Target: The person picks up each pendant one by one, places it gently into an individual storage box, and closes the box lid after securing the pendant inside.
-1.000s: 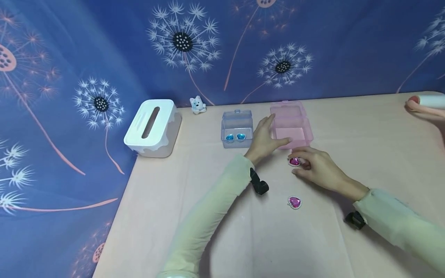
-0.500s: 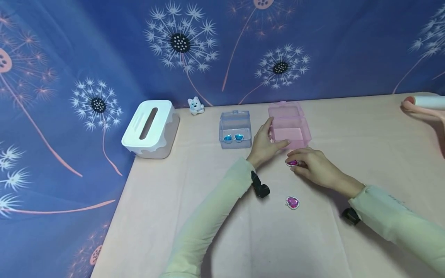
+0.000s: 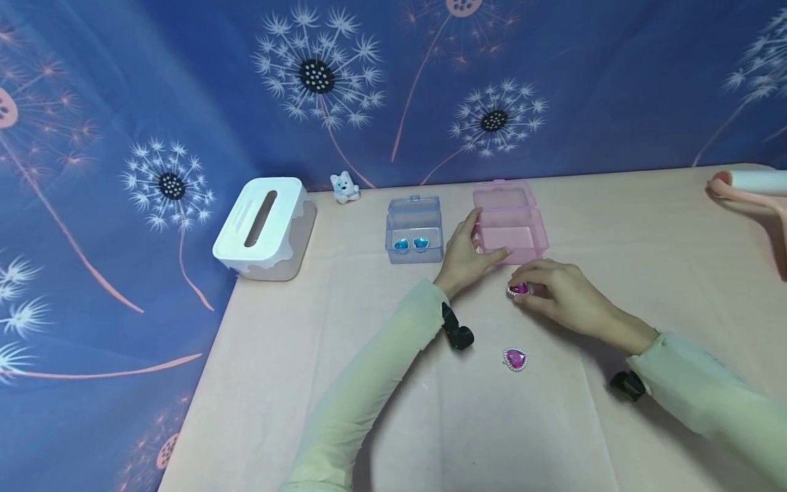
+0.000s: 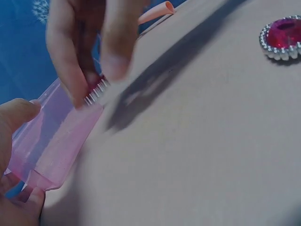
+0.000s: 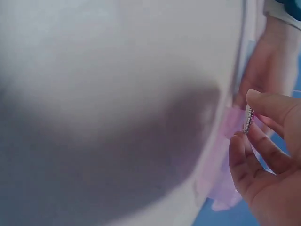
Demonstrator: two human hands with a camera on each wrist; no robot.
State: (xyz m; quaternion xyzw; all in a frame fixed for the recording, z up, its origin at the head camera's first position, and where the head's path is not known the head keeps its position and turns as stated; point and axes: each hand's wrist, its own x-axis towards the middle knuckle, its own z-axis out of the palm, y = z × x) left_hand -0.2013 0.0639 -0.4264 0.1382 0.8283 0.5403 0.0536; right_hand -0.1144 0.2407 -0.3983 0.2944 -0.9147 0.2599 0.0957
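In the head view my right hand (image 3: 565,297) pinches a pink gem with a silver beaded rim (image 3: 518,289), just in front of the pink see-through box (image 3: 512,238), whose lid stands open. My left hand (image 3: 467,256) grips the left side of that box, thumb at its front. The left wrist view shows the left fingers around the box wall (image 4: 61,136). Edge-on between thumb and fingers, the gem (image 5: 249,119) shows in the right wrist view. A second pink gem (image 3: 515,359) lies on the table nearer the front.
A blue see-through box (image 3: 415,232) with its lid up holds two blue gems, left of the left hand. Farther left stand a white tissue box (image 3: 264,225) and a small white figurine (image 3: 345,187). A white roll (image 3: 759,182) with a pink strap lies at the far right.
The gem in my right hand has tilted and turned slightly while staying near the pink box's front. My left hand keeps its place on the box. The whole head view has shifted a little.
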